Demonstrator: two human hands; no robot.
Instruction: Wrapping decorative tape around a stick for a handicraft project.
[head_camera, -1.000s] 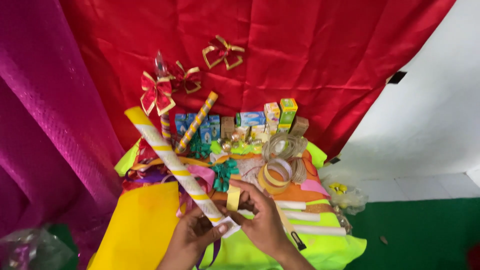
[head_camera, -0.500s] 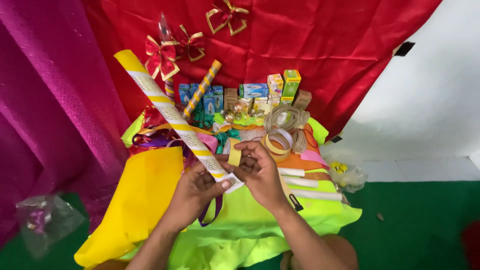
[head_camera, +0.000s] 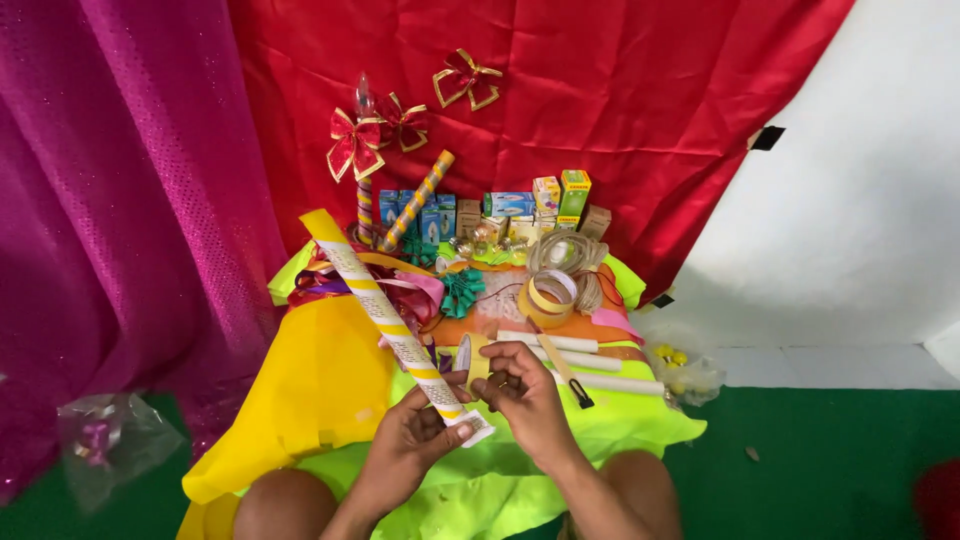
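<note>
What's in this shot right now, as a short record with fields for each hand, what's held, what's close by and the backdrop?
left hand: grips the lower end of the paper tube
paper tube: long, white with a yellow spiral stripe, slanting up and to the left
right hand: holds the tape roll against the tube
nearby: white rolled papers, larger tape rolls, small boxes, red bows
backdrop: red cloth, pink cloth
</note>
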